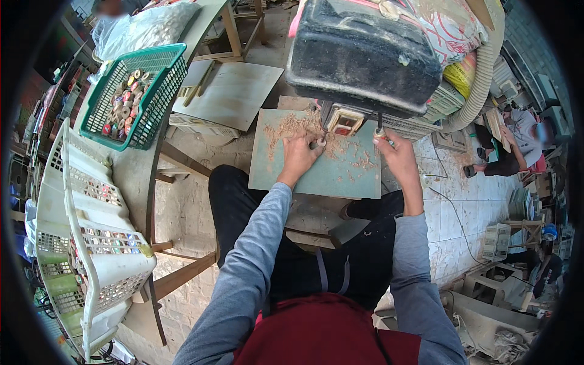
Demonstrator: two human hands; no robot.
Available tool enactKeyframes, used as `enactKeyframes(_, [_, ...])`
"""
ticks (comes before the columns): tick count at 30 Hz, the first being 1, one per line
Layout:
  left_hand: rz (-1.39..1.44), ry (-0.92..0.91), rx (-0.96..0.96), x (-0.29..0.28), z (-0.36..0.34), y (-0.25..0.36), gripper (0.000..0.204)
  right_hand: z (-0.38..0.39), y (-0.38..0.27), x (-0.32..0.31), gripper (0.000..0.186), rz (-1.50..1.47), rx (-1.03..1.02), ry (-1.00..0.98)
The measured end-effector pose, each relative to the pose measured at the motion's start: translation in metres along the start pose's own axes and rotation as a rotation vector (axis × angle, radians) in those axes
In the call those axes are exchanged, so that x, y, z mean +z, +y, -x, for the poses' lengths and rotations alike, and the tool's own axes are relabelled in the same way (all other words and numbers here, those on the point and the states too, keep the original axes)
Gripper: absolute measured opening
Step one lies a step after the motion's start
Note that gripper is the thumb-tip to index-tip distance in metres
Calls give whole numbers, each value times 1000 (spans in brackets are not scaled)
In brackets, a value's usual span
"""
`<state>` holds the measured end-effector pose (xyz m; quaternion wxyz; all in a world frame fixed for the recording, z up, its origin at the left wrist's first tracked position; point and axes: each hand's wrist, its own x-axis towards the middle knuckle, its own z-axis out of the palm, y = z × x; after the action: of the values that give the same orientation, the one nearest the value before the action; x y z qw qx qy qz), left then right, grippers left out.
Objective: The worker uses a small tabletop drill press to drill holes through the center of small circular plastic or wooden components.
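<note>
While the left hand (296, 155) rests low over the green board (316, 181), its thumb and fingers pinch a small round piece (318, 143), probably to steady it. The piece is near the far side of the board, close to the near edge of the black machine (364, 67), just left of its switch box (345, 121); whether it touches the board or a tool bears on it cannot be told, since the fingers and the machine cover the spot. The right hand (398, 155) is curled around the end of a lever (379, 130) hanging from the machine's right side, a grip that seems meant for control of it, leaving the left hand free for the piece. Shavings (291, 125) lie around both sides of the left hand.

To the left, a green basket (167, 82) full of round pieces (129, 106) sits on the table (146, 173), likely to keep them together within reach. A plastic bag (149, 30) lies beyond it, and a white basket (125, 277) stands at the near left. A ribbed hose (473, 100) curves down right of the machine; farther right another person (520, 131) sits.
</note>
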<state>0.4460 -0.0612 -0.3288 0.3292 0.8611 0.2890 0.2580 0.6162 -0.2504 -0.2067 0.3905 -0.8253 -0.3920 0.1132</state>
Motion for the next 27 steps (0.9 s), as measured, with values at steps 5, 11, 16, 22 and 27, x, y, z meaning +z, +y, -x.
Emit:
enactKeyframes(5, [-17, -4, -6, -2, 0, 1, 37, -17, 10, 4, 48, -1, -25, 5])
enactKeyframes(11, [-34, -34, -21, -4, 0, 0, 37, -22, 8, 4, 54, -21, 20, -12])
enactKeyframes(16, [-31, -29, -12, -6, 2, 1, 37, -25, 11, 9, 57, 5, 7, 37])
enactKeyframes(22, [-50, -27, -13, -6, 2, 3, 36, -33, 3, 17, 51, 134, 68, 122])
enactKeyframes(27, [-42, -32, -22, -6, 0, 2, 35, -35, -5, 19, 48, 244, 77, 159])
